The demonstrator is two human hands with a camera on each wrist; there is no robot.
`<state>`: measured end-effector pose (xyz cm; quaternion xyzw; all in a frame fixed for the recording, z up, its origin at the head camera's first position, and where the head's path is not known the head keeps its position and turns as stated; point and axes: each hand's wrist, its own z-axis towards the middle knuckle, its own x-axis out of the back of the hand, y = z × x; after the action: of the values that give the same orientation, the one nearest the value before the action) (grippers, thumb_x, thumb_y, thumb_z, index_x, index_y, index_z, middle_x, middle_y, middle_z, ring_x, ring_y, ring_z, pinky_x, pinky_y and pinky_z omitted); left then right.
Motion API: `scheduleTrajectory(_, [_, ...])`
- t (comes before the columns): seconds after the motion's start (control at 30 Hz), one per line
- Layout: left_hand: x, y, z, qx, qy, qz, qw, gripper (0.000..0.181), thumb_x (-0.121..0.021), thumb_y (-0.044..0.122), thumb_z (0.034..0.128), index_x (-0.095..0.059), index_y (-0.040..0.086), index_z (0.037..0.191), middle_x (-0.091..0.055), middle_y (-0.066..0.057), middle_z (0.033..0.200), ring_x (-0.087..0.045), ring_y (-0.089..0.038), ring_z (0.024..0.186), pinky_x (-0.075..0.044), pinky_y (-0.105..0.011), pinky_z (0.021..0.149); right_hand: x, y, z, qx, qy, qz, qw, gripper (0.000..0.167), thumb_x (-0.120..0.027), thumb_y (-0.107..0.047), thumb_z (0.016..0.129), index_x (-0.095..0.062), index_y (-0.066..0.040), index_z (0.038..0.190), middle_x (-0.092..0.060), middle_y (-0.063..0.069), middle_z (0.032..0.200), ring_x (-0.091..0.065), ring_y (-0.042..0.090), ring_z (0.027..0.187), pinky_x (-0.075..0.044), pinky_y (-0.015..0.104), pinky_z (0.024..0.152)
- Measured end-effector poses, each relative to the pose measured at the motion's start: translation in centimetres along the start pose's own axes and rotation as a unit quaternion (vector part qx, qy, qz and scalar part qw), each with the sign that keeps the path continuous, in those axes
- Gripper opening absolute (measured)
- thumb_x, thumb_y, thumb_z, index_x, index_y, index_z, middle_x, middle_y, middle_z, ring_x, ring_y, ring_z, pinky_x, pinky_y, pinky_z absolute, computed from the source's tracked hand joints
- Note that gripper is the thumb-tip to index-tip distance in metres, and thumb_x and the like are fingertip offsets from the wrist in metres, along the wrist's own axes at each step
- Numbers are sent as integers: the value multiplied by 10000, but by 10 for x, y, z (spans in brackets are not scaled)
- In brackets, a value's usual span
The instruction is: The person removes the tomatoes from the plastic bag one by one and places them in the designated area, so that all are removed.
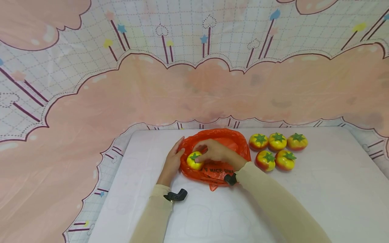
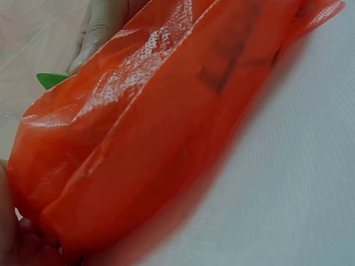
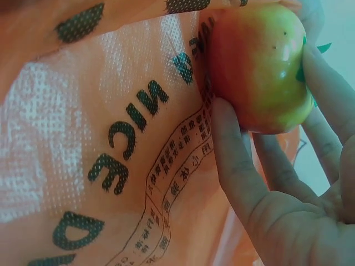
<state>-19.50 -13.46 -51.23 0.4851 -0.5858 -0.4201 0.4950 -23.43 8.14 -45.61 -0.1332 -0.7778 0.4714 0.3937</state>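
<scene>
A red plastic bag (image 1: 218, 134) with black lettering lies opened out on the white table. My left hand (image 1: 174, 161) grips its left rim; in the left wrist view part of that hand shows at the lower left against the bag (image 2: 138, 144). Over the bag's left part, my right hand (image 1: 214, 152) holds a yellow-and-red toy tomato (image 1: 194, 162) with a green leafy top. The right wrist view shows the fingers (image 3: 238, 160) around the tomato (image 3: 255, 66), beside the printed inner side of the bag (image 3: 183, 127). The bag's bottom is partly hidden by my right hand.
Right of the bag several similar toy tomatoes stand in two rows, the nearest to it being a tomato (image 1: 258, 141) close to the rim. The white table (image 1: 328, 189) stretches to the right and front. Behind it hangs a patterned pink cloth (image 1: 194, 91).
</scene>
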Motion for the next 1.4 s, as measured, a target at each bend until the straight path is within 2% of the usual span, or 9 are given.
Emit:
scheduleTrajectory(0.23, [0,1,1,96,9,-1,10000,489,-455,313,1083,-394,431,1554,-353,143,1638,-250,-190,1564,-245,-510,1270,4,1,-3,-29,168,-35,9998,296,-831,-322,858,-720,-306,1132,-673,-75,1227,-567,218,1231,-508,438,1080])
scheduleTrajectory(0.43, [0,0,1,72,7,47,10000,494,-456,309,1084,-387,418,1561,-348,135,1643,-237,-192,1571,-227,-520,1273,8,1,-7,-87,257,5,9996,311,-831,-326,857,-718,-300,1146,-672,-78,1228,-561,226,1244,-518,439,1073])
scheduleTrajectory(0.67, [0,0,2,208,48,73,9997,492,-464,323,1080,-391,446,1551,-345,153,1642,-232,-182,1571,-225,-521,1274,15,1,-13,-19,355,43,9994,335,-835,-336,852,-725,-296,1166,-683,-81,1225,-567,224,1249,-521,440,1073])
scheduleTrajectory(0.87, [0,0,2,136,29,47,9999,497,-461,304,1083,-387,421,1560,-343,145,1645,-223,-178,1575,-229,-505,1275,23,3,-21,38,460,-123,9989,331,-834,-381,847,-722,-332,1154,-681,-105,1219,-583,201,1221,-537,427,1049])
scheduleTrajectory(1.27, [-1,1,1,113,29,-90,9999,494,-459,295,1088,-388,403,1564,-348,154,1639,-229,-171,1573,-227,-492,1279,37,10,-33,134,604,-99,9980,348,-838,-383,842,-718,-305,1158,-675,-66,1238,-588,232,1204,-554,412,1017])
scheduleTrajectory(1.4, [-1,2,1,129,32,-101,9999,494,-457,292,1089,-385,404,1565,-344,142,1643,-236,-189,1572,-245,-502,1271,41,13,-36,58,641,-80,9979,358,-840,-399,837,-717,-312,1161,-669,-69,1249,-581,233,1216,-553,415,1017])
